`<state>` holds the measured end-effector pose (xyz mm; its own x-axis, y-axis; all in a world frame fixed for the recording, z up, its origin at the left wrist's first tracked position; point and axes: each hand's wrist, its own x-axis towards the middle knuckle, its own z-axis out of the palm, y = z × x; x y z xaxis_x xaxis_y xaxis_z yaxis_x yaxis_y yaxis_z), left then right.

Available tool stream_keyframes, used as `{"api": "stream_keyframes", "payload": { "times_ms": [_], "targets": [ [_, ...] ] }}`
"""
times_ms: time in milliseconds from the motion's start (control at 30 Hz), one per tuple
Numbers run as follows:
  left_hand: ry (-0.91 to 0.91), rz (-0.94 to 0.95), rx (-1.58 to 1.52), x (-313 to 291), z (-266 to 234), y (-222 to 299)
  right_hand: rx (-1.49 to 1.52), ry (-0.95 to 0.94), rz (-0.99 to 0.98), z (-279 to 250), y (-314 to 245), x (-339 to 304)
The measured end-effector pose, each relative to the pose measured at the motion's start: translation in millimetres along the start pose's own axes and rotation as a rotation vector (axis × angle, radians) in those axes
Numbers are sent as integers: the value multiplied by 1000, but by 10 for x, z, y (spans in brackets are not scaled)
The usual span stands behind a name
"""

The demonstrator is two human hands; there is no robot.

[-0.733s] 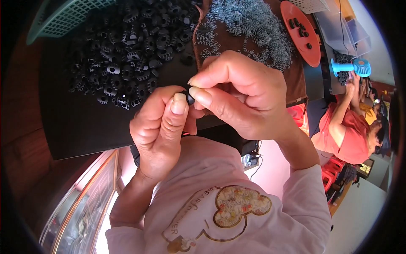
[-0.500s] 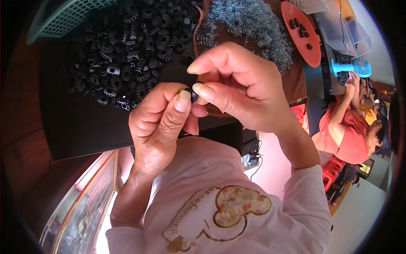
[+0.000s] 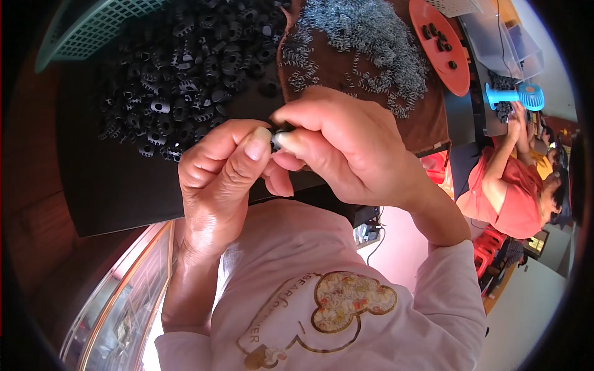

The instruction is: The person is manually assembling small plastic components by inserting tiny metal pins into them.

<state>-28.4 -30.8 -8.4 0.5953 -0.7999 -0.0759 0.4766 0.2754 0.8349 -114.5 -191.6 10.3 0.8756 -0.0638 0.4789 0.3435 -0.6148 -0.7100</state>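
Observation:
My left hand (image 3: pixel 216 179) pinches a small black hair claw clip piece (image 3: pixel 276 132) between thumb and fingers, just past the table's near edge. From the other side, my right hand (image 3: pixel 356 142) closes thumb and forefinger on the same piece. Fingertips cover most of it, so I cannot see whether a spring is in it. Beyond my left hand lies a heap of loose black claw clip pieces (image 3: pixel 185 86). Small metal springs (image 3: pixel 377 43) are piled on a brown cloth (image 3: pixel 427 127) beyond my right hand.
A red-orange plate (image 3: pixel 455 83) with several black clips stands at the far right. A green plastic basket (image 3: pixel 93 31) is at the far left. Further right are a clear plastic box (image 3: pixel 489 37), a light blue fan (image 3: pixel 513 97) and a person in a red top (image 3: pixel 507 198).
My right forefinger has come down from its raised position to meet the thumb at the black piece. Both hands have shifted slightly left.

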Motion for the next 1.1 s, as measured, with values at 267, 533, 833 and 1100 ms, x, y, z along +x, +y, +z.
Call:
{"api": "stream_keyframes", "payload": {
  "times_ms": [267,533,833,1100],
  "targets": [
    [45,27,-31,-31,-25,-7,-275,3,-143,-39,-3,20],
    [-97,-24,-119,-24,-40,51,-404,-56,-218,-88,-19,73],
    [-52,14,104,-35,-87,-44,-461,-39,-282,-59,39,38],
    [41,49,121,-48,27,-62,-481,4,-332,-15,20,-11]
  ]
}}
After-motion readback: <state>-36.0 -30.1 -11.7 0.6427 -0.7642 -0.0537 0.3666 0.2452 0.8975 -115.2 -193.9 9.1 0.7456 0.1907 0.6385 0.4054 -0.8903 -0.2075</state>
